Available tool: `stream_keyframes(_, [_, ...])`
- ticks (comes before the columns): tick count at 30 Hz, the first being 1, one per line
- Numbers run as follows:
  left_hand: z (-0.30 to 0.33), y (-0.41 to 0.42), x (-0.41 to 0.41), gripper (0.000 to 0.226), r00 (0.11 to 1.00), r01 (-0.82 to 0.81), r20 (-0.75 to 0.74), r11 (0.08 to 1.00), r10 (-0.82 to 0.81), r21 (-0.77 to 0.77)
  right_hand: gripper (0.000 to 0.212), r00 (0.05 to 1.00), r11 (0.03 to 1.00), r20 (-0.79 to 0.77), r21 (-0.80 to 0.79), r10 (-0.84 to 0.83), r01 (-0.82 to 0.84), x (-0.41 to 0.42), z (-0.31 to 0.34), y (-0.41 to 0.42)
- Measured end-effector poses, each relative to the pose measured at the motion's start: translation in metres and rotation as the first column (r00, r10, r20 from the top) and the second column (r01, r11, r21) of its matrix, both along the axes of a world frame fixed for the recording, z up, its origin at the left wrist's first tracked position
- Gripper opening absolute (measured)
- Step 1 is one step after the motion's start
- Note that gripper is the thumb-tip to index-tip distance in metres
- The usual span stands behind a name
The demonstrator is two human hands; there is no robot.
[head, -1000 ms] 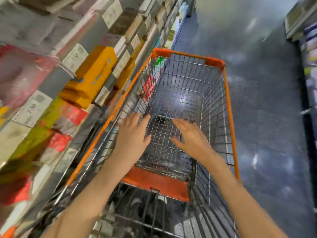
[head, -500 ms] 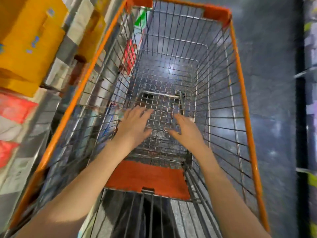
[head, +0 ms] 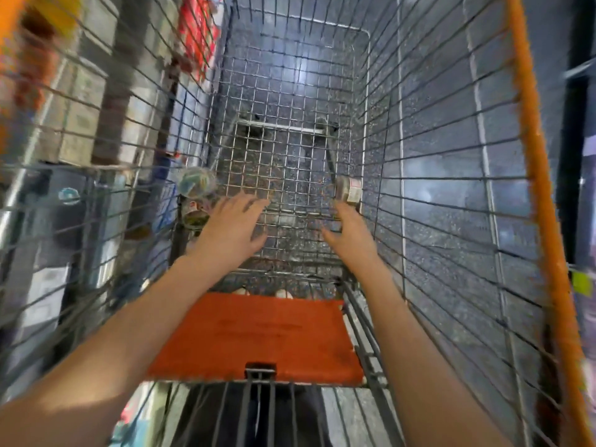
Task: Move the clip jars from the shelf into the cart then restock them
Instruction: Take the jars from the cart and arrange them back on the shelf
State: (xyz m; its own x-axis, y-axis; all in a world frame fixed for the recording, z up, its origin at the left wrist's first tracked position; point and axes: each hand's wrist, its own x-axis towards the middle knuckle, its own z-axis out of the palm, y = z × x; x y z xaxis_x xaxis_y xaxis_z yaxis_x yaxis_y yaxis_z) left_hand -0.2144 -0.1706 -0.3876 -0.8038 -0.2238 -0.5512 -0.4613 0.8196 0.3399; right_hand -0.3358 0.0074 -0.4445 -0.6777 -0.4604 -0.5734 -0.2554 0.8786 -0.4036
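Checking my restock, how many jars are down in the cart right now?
3: two jars by the left hand, one jar past the right hand. Blur may hide others.

Head camera looks steeply down — close — into the cart (head: 529,130).

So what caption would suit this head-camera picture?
Both open hands, left and right, reach into a wire cart toward small jars on its floor.

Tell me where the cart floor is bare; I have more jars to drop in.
The wire-mesh cart floor is bare down its middle and far end, between the side walls. Crowded spots: the near left corner, where two clear clip jars lie beside the open left hand, and the near right, where a labelled jar lies ahead of the open right hand.
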Motion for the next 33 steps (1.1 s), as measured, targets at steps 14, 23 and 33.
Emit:
stream_keyframes(14, [-0.031, 0.008, 0.007, 0.068, 0.996, -0.016, 0.091, 0.998, 0.011, 0.057, 0.073, 0.981, 0.982, 0.063, 0.058, -0.184, 0.180, -0.005, -0.035, 0.020])
stream_keyframes(23, [-0.031, 0.010, 0.008, 0.069, 0.996, -0.017, 0.088, 0.998, 0.012, 0.059, 0.076, 0.934, 0.929, 0.089, -0.111, -0.345, 0.354, -0.017, -0.024, 0.002])
stream_keyframes(33, [-0.028, 0.009, 0.006, 0.067, 0.995, -0.003, 0.096, 0.998, -0.003, 0.062, 0.072, 0.909, 0.905, 0.077, -0.090, -0.409, 0.415, -0.040, -0.039, -0.023])
